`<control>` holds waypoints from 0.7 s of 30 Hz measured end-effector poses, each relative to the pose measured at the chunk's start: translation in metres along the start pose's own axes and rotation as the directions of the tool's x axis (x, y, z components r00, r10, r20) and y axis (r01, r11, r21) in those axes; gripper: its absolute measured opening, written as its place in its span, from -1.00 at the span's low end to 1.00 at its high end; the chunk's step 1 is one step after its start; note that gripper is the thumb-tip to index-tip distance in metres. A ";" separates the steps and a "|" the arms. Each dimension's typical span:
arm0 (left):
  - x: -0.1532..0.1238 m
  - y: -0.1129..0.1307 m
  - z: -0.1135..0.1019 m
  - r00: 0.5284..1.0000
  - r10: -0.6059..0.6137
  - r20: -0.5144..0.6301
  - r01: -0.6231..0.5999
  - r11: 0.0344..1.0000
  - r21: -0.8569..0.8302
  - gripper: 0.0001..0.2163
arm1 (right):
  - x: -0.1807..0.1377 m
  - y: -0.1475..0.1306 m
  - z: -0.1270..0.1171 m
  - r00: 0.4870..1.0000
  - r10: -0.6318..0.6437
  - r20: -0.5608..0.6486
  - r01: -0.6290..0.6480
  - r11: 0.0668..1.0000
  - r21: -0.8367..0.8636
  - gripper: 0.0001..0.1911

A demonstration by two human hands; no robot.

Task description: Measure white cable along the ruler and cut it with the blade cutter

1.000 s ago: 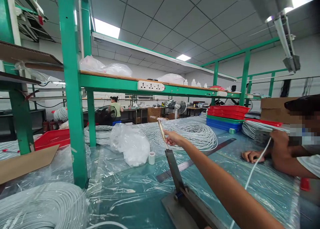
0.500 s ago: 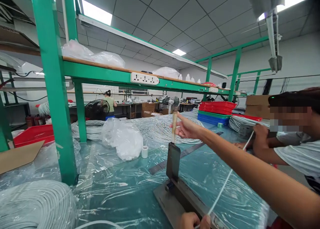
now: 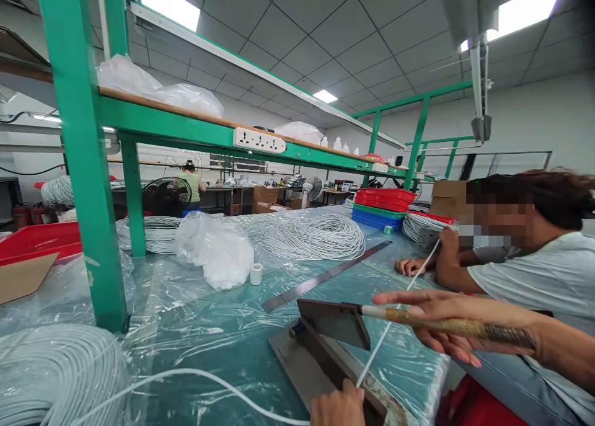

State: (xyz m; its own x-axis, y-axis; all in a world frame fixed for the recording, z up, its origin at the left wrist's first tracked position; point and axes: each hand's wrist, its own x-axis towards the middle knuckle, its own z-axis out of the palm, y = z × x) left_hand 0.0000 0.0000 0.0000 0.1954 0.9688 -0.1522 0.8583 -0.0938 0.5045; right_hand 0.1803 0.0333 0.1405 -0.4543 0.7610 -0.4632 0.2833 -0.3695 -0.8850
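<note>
My right hand [image 3: 444, 345] grips the wooden handle [image 3: 465, 327] of a lever cutter and holds the blade [image 3: 335, 322] almost level, just above the steel base [image 3: 297, 367]. At the bottom edge my left hand [image 3: 337, 408] pinches a white cable [image 3: 373, 353] against the base beside the blade. The cable runs under the blade and up to the right to a co-worker's hand [image 3: 447, 240]. Behind my left hand it trails left towards a big white cable coil [image 3: 56, 370].
A steel ruler [image 3: 325, 276] lies beyond the cutter on the plastic-covered table. Farther back are a tape roll [image 3: 256, 274], a plastic bag [image 3: 218, 252] and another cable coil [image 3: 316, 237]. A green post [image 3: 79, 165] stands left. The co-worker leans on the table at right; stacked trays [image 3: 383, 199] sit behind.
My right hand swung the cutter handle from upright down to nearly level. My left hand came into view holding the cable at the base. The camera shifted right.
</note>
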 end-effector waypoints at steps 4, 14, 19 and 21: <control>0.003 0.000 0.006 0.999 -0.014 -0.037 0.015 1.000 0.027 -0.66 | -0.001 0.003 -0.005 0.996 0.082 0.040 -0.077 0.991 -0.106 0.10; 0.049 -0.033 0.060 0.988 -0.037 -0.150 -0.077 0.722 -0.688 -0.70 | -0.010 -0.020 0.021 0.965 0.211 -0.155 -0.243 0.944 -0.225 -0.29; 0.057 -0.031 0.071 0.982 -0.063 -0.178 -0.095 0.650 -0.754 -0.62 | -0.012 -0.026 0.029 0.950 0.219 -0.221 -0.282 0.906 -0.315 -0.21; 0.056 -0.030 0.071 0.978 -0.065 -0.197 -0.111 0.635 -0.764 -0.61 | -0.012 -0.027 0.030 0.937 0.237 -0.256 -0.316 0.887 -0.337 -0.20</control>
State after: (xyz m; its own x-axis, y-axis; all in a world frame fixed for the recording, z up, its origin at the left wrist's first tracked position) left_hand 0.0186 0.0407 -0.0841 0.0416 0.9990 -0.0145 0.1606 0.0077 0.9870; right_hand 0.1525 0.0180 0.1685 -0.1423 0.7622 -0.6315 0.6795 -0.3887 -0.6223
